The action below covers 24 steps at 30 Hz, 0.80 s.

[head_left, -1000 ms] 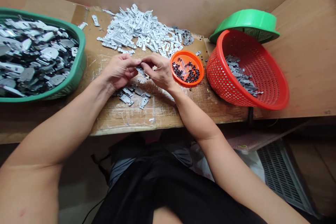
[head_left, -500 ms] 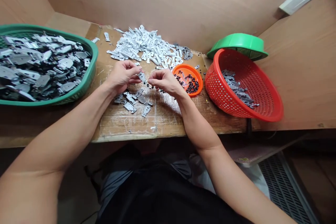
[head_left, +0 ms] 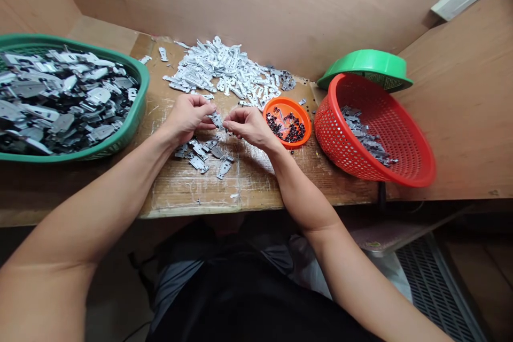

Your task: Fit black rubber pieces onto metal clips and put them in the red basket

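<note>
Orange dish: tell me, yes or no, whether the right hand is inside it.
No, the right hand is left of the orange dish, its fingertips close to the metal piece held by the left hand.

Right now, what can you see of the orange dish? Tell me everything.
The orange dish is round and shallow with a raised rim, and looks like plastic. It sits upright on the worktop, left of the red basket. It holds small dark pieces, with orange bottom showing between them. The right hand is close to its left side; contact is unclear.
</note>
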Available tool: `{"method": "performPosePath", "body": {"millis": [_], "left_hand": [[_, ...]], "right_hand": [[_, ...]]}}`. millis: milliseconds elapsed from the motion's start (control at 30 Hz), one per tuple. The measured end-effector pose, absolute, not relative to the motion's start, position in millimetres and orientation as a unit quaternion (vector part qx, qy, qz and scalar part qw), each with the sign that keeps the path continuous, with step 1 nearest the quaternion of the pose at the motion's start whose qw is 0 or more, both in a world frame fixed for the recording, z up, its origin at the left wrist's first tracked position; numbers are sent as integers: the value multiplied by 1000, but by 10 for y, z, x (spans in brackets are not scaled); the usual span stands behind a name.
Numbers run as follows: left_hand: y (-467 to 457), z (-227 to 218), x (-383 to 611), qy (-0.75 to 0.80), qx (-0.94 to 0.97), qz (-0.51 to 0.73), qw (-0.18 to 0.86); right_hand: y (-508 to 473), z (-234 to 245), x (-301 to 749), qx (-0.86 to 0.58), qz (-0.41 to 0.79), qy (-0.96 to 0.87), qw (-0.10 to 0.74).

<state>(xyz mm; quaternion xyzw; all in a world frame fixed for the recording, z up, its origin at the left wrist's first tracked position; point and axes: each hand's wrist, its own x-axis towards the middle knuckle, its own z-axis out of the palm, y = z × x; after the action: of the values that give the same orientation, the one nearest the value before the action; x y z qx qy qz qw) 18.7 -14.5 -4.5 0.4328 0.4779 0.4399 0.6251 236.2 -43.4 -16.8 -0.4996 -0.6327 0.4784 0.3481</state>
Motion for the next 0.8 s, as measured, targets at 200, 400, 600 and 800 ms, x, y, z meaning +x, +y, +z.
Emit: {"method": "performPosePath", "body": {"millis": [200,400,600,800], "left_hand": [[-168,-33,198,487,439,436,616],[-152,-8,187,479,431,438,627],[-147,-30,193,484,415,441,631],[-13,-93,100,492,411,454,619]], "right_hand": [[-419,-181,2380,-513,400,-683,332],[-367,-307,2375,-521,497,-596,356],[-389,-322,2310,-526,523,-557,374],[-386,-256,2365,-547,444,-599,380]]}}
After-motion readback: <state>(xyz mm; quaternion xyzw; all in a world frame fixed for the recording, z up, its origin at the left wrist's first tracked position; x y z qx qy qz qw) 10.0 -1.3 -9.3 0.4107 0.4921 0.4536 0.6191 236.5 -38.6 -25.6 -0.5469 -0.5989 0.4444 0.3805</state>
